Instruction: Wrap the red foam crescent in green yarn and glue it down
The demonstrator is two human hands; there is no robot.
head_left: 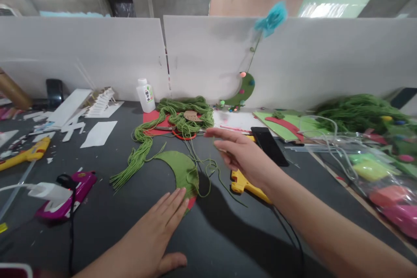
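My left hand (163, 221) lies flat with fingers stretched out, its fingertips on the lower end of a green felt crescent (177, 163). A bit of red shows under that end. Loose green yarn strands (211, 167) curl over the crescent and the table to its right. Above the table, right of the crescent, I hold up my right hand (239, 152) with its fingers bent together; what sits between them is too small to make out. Behind the crescent lies a green yarn skein (143, 137) with a cardboard tag (193, 116) and red-handled scissors (182, 132).
A yellow glue gun (249, 186) and a black phone (269, 145) lie beside my right arm. A white bottle (146, 95) stands by the partition. Left are a magenta power strip (83, 186) and another yellow glue gun (35, 150). A decorated crescent (246, 89) leans behind.
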